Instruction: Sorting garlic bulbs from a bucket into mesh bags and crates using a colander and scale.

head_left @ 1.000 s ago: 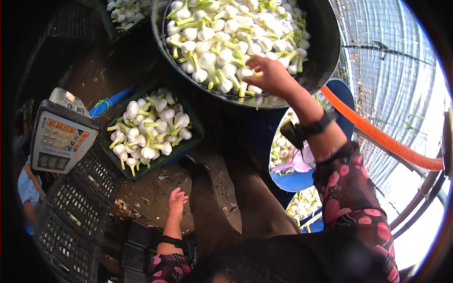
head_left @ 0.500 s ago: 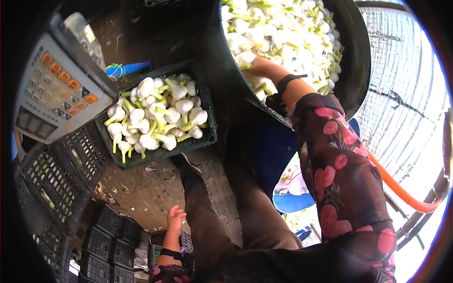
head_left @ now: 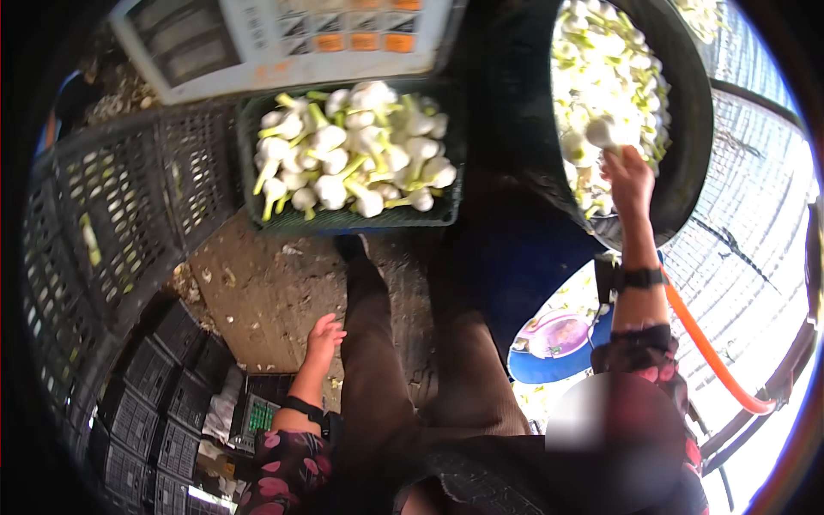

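Just above the large dark round tub (head_left: 689, 172), my right hand (head_left: 632, 180) is closed on the stem of a garlic bulb (head_left: 603, 131). Its round white head points away from me, over the many loose bulbs filling the tub. Some of its stem is hidden by my fingers. My left hand (head_left: 324, 335) hangs low beside my left leg, touching nothing, with its fingers stretched out. Ahead of that hand lies a dark green crate (head_left: 360, 219) heaped with trimmed white garlic bulbs (head_left: 330, 189) on short pale-green stems.
A grey scale panel (head_left: 249, 51) with orange buttons rises behind the crate. Black slatted crates (head_left: 107, 215) stand at left, with more stacked crates (head_left: 142, 378) below them. A blue basin (head_left: 549, 367) holding a pink bowl (head_left: 558, 335) and an orange hose (head_left: 708, 343) are at right.
My right hand has come up out of the heap in the tub, holding a garlic bulb. The view has turned, so crate and tub appear shifted right. My left hand stays low.
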